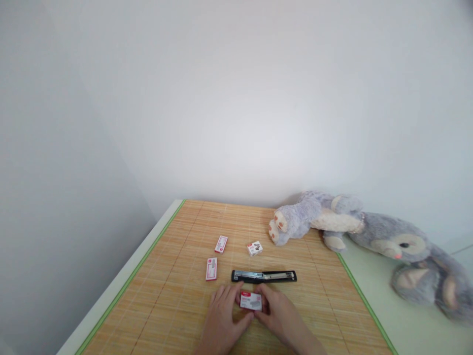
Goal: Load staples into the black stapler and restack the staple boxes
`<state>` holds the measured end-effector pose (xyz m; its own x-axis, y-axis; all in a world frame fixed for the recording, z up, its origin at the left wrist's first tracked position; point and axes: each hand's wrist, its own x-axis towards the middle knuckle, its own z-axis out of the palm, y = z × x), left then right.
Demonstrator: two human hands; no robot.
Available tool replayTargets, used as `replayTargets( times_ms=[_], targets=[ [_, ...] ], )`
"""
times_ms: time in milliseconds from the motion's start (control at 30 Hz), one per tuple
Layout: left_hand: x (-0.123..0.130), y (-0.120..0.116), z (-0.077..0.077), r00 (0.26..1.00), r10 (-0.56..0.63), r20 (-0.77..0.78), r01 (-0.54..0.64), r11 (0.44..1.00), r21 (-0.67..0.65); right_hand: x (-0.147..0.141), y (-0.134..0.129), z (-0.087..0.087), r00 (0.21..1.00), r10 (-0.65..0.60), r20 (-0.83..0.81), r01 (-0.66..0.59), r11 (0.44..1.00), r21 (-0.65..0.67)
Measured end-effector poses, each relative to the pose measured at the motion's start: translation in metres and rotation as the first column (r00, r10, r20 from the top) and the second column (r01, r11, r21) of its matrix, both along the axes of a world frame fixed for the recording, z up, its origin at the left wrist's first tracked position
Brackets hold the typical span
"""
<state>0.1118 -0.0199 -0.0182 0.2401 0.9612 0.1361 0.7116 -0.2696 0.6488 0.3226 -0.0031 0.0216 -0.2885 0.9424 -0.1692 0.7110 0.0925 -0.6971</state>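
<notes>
Between my two hands is a small white and red box of staples (251,301), its printed face toward the camera. My left hand (222,315) grips its left end, and my right hand (278,311) grips its right end, with thumbs at the lower edge. Just beyond the hands, an opened black stapler (263,276) lies flat, its metal inner parts showing. Two pink-edged white boxes lie to the left: one nearer (211,269) and one farther back (220,244). A small white box with a dark picture (254,248) sits behind the stapler.
A bamboo mat (177,296) with green edging covers much of the pale table (414,330). A grey plush rabbit (391,236) lies across the mat's back right corner and the table. A white wall (236,98) stands behind.
</notes>
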Motion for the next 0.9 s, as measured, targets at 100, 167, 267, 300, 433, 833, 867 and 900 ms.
replayTargets(
  times_ms=[100, 167, 267, 300, 433, 833, 867, 900],
  targets=[
    [0.001, 0.001, 0.000, 0.997, 0.029, -0.071, -0.027, 0.999, 0.025, 0.016, 0.004, 0.016, 0.999, -0.035, 0.029, 0.033, 0.997, 0.067],
    [0.002, 0.001, 0.004, 0.992, 0.055, -0.117, -0.050, 0.998, 0.045, 0.039, 0.011, 0.027, 0.995, -0.089, 0.040, 0.078, 0.971, 0.227],
    [0.005, 0.001, 0.009, 0.986, 0.078, -0.151, -0.071, 0.996, 0.051, 0.080, 0.026, 0.033, 0.993, -0.112, 0.032, 0.093, 0.926, 0.365],
    [0.006, 0.001, 0.010, 0.984, 0.084, -0.159, -0.078, 0.996, 0.043, 0.093, 0.031, 0.031, 0.995, -0.096, 0.019, 0.084, 0.942, 0.325],
    [0.011, 0.002, 0.011, 0.977, 0.109, -0.185, -0.111, 0.994, 0.000, 0.118, 0.050, 0.019, 0.986, -0.022, -0.163, 0.021, 1.000, -0.006],
    [0.016, 0.000, 0.024, 0.972, 0.103, -0.211, -0.115, 0.992, -0.044, 0.007, 0.085, 0.046, 0.975, 0.179, -0.134, -0.148, 0.966, 0.212],
    [0.016, 0.000, 0.023, 0.973, 0.105, -0.208, -0.114, 0.993, -0.032, -0.001, 0.087, 0.044, 0.975, 0.190, -0.114, -0.162, 0.962, 0.221],
    [0.015, -0.001, 0.021, 0.973, 0.109, -0.203, -0.115, 0.993, -0.018, -0.008, 0.089, 0.041, 0.975, 0.200, -0.093, -0.174, 0.958, 0.229]
  ],
)
